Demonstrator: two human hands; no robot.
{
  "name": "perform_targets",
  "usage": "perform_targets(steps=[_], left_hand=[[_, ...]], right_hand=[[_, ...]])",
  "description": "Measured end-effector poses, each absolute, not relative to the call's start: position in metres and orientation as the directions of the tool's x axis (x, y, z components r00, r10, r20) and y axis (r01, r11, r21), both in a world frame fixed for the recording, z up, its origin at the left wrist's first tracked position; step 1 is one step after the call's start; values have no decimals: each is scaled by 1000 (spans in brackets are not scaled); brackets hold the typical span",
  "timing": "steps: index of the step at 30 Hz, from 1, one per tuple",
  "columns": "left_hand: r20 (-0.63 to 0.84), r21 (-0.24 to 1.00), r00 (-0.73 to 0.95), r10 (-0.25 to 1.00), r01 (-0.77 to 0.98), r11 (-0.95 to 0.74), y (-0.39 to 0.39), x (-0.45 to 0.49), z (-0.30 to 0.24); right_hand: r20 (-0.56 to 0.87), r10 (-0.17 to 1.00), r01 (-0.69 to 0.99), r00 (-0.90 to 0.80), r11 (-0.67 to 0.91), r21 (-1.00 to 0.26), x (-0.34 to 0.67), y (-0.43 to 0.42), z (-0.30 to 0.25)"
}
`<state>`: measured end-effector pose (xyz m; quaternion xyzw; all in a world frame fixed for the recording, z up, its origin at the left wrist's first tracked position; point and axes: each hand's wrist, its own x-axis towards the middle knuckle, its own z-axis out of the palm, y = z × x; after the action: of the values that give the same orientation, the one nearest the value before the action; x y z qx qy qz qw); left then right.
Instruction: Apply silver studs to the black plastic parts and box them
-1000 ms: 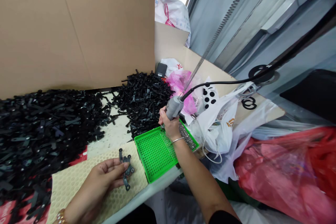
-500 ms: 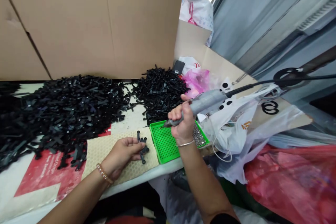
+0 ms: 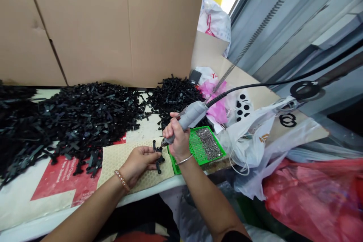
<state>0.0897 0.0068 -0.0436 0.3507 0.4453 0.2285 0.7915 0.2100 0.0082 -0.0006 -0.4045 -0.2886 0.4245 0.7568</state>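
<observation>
My left hand [image 3: 138, 163] pinches a small cluster of black plastic strap-like parts [image 3: 158, 159] above a beige honeycomb mat [image 3: 113, 163]. My right hand [image 3: 176, 140] grips a grey rotary hand tool [image 3: 189, 118] like a pen. Its narrow tip [image 3: 163, 142] sits right by the top of the cluster, and I cannot tell whether they touch. A green perforated tray [image 3: 204, 146] lies just beyond my right wrist, with small silvery metal beads [image 3: 209, 143] spread over part of it. Large heaps of similar black parts [image 3: 90, 115] lie left of the mat.
A tall cardboard sheet [image 3: 113, 26] stands behind the heaps. White, pink and red plastic bags [image 3: 312, 196] crowd the right side. The tool's black cable [image 3: 255, 86] and a coiled metal spring [image 3: 255, 38] rise to the upper right. The table's front edge runs below my forearms.
My right hand has moved left from above the green tray, bringing the tool tip to the parts in my left hand. The view has turned, showing more of the tray's beads.
</observation>
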Motion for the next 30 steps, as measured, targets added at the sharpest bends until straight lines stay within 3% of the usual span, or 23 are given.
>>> perform_targets(steps=[30], left_hand=[[-560,766,465,686,-24,642,6,90,-43]], right_hand=[[146,896,-354,419,309,-883,206,8,-10]])
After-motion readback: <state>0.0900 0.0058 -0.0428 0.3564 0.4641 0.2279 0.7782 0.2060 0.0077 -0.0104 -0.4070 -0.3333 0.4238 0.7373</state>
